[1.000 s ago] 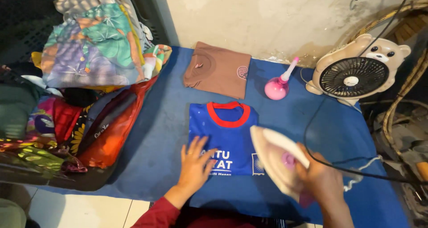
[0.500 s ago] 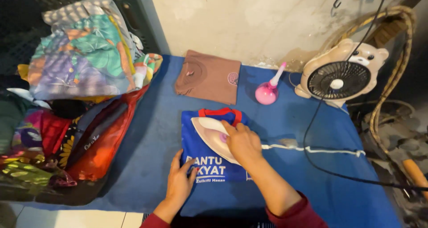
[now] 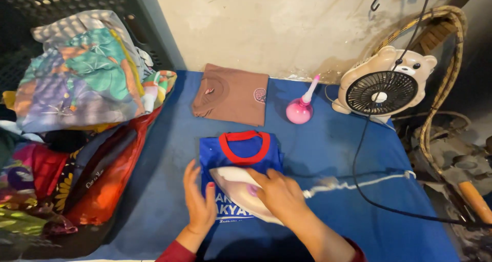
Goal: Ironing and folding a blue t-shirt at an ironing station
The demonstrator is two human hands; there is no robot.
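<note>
We are gripping the white iron (image 3: 241, 191) with our right hand (image 3: 282, 195), fingers wrapped around its handle, on the folded blue shirt (image 3: 241, 159) lying mid-surface (image 3: 333, 149). Our left hand (image 3: 199, 203) is pressing flat, fingers spread, on the shirt's left edge.

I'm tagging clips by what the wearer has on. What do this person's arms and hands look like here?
Both hands are bare: no gloves, and no rings or watch that I can make out. The left hand has a dark red sleeve cuff at the wrist; the right hand shows a bare forearm, with the same dark red sleeve only near the frame's bottom edge.
</note>
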